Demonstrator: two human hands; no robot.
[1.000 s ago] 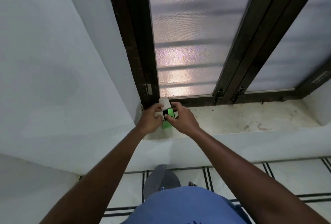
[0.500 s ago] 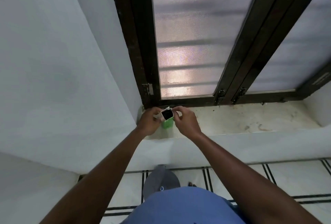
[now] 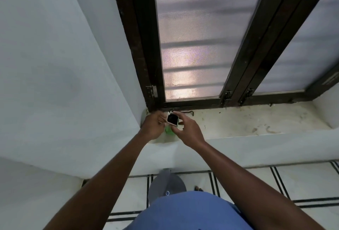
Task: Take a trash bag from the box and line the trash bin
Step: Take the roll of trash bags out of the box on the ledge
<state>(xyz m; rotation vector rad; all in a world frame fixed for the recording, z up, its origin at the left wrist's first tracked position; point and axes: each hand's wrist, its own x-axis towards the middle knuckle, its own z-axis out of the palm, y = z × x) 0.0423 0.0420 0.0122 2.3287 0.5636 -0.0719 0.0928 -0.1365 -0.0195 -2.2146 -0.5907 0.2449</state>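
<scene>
A small green box (image 3: 169, 132) of trash bags stands at the left end of the window sill (image 3: 238, 121). Its top end is open and shows a dark inside (image 3: 172, 119). My left hand (image 3: 153, 126) grips the box on its left side. My right hand (image 3: 187, 128) is at the box's right side, with thumb and fingers at the open top. No bag shows outside the box. A grey round trash bin (image 3: 166, 183) stands on the floor below the sill, partly hidden by my blue shirt.
A dark-framed window (image 3: 192, 46) with frosted panes rises behind the sill. A white wall (image 3: 64, 64) closes in on the left. The white tiled floor (image 3: 302, 183) with black lines extends to the right. A toe shows by the bin.
The white flap at the top has been folded back, so the dark opening now faces me. My right hand has shifted a little to the right of the opening.
</scene>
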